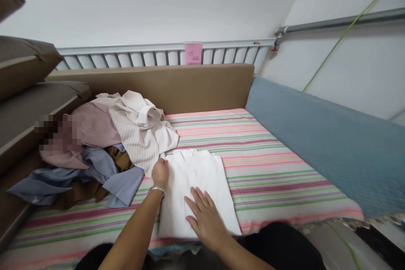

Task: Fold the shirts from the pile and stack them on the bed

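A white shirt (209,177) lies folded into a flat rectangle in front of me, its collar end pointing away. My left hand (160,173), with a silver bangle at the wrist, is closed at the shirt's upper left edge. Whether its curled fingers pinch the cloth there is hidden from view. Palm down, my right hand (204,218) rests on the lower middle of the shirt with its fingers spread. Just left of the shirt, a striped cream shirt (139,135) lies crumpled, close to my left hand.
More crumpled clothes, including a pink garment (98,122) and a blue striped shirt (123,187), are heaped at the left beside stacked brown cushions (28,101). A striped cloth (268,164) covers the surface. Brown padding (190,86) borders the back, blue padding (316,130) the right.
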The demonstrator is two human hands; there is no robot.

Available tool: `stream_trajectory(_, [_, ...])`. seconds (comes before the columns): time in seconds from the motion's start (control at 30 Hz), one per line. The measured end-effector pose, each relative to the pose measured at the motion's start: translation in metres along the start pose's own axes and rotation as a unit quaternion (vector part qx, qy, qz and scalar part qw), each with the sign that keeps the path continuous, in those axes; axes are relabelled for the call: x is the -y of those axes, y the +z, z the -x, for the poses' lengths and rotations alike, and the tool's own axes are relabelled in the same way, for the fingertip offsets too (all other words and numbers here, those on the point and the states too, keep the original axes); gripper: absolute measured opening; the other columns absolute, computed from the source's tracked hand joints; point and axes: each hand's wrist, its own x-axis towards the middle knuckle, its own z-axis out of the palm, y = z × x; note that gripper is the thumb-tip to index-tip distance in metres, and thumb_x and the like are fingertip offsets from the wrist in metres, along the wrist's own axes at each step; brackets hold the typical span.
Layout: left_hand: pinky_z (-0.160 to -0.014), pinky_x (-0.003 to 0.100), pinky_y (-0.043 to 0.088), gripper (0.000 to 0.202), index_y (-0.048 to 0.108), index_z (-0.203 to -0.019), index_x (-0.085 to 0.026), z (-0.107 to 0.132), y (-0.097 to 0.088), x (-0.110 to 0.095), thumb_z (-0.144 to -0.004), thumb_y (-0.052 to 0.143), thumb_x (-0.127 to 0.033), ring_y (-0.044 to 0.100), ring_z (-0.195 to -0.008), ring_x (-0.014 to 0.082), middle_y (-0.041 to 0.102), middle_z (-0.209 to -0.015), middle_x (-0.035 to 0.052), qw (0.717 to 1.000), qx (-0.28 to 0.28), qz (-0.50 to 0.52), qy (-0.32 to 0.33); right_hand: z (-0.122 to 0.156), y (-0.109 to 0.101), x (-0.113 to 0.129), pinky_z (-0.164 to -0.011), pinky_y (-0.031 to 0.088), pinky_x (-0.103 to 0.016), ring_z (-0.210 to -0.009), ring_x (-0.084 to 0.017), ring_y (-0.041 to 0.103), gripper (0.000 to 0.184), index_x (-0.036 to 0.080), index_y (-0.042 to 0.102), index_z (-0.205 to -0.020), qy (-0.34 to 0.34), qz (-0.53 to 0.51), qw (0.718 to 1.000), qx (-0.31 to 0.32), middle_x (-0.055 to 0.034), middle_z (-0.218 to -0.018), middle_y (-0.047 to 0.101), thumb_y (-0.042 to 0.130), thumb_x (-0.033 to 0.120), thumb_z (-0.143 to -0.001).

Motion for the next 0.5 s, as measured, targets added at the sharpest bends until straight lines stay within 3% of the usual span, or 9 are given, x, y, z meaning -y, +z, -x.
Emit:
stream_trajectory(0.17, [-0.080,0.037,0.041,0.027,0.058,-0.099,-0.012,0.007,0.007,0.000,-0.091,0.036,-0.027,0.060,-0.094,0.0265,0.063,-0.097,0.0178,1.000,-0.011,0.005,0.026,-0.001,-0.003,0.002,-0.110,0.021,-0.052,-0.139,-0.028,0.019,0.057,0.030,0.033,-0.141,0.008,-0.027,1.000,0.008,-0.0061,-0.151,0.019,0.052,0.030,-0.087])
stream_trajectory(0.33, [-0.078,0.033,0.041,0.023,0.058,-0.092,-0.014,0.008,-0.013,0.008,-0.085,0.047,-0.033,0.061,-0.090,0.0243,0.066,-0.089,0.0124,0.996,0.018,0.089,0.026,-0.004,-0.013,0.002,-0.111,0.023,-0.051,-0.137,-0.026,0.024,0.050,0.029,0.042,-0.136,0.029,-0.115,0.993,0.016,-0.0057,-0.149,0.029,0.051,0.031,-0.087])
stream_trajectory(0.43, [-0.073,0.030,0.044,0.030,0.058,-0.092,-0.012,0.038,-0.026,0.029,-0.082,0.050,-0.040,0.061,-0.087,0.0219,0.066,-0.089,0.0107,0.987,0.042,0.153,0.006,0.003,-0.024,-0.018,-0.109,0.031,-0.043,-0.133,-0.022,0.034,0.041,0.024,0.052,-0.128,0.088,-0.217,0.970,-0.060,-0.0075,-0.143,0.040,0.046,0.033,-0.088])
stream_trajectory(0.5, [-0.064,0.030,0.046,0.038,0.059,-0.086,-0.011,0.068,-0.030,0.046,-0.077,0.053,-0.048,0.062,-0.074,0.0215,0.066,-0.077,0.0085,0.979,0.076,0.188,-0.019,0.012,-0.030,-0.042,-0.107,0.033,-0.042,-0.129,-0.022,0.040,0.039,0.021,0.057,-0.121,0.180,-0.271,0.933,-0.152,-0.0094,-0.138,0.046,0.047,0.036,-0.086])
